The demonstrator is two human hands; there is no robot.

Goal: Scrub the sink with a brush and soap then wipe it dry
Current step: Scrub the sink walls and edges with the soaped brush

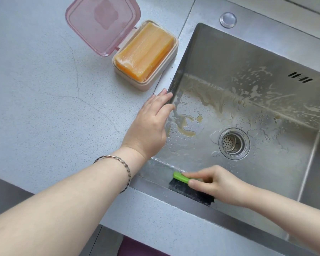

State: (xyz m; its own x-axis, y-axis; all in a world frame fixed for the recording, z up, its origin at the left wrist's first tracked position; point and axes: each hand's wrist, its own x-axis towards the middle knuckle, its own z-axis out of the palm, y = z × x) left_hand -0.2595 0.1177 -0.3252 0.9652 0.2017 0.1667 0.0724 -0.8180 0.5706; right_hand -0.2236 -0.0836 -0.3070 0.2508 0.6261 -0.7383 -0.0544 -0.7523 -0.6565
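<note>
A steel sink [277, 58] fills the right side, its floor wet with brownish soapy streaks and droplets around the drain strainer [233, 143]. My right hand [218, 183] grips a green-backed brush with black bristles [190, 191], pressed against the near inner wall at the sink's front left corner. My left hand [150, 124] rests flat on the sink's left rim, fingers straight and pointing away from me. An orange soap bar [146, 50] lies in a beige soap box on the counter beside the sink's left edge.
The soap box's pink lid [102, 24] stands open, hinged to the left. A grey speckled countertop [44, 89] spreads to the left. A round cap [228, 19] sits on the sink's back ledge, and overflow slots [299, 77] mark the far wall.
</note>
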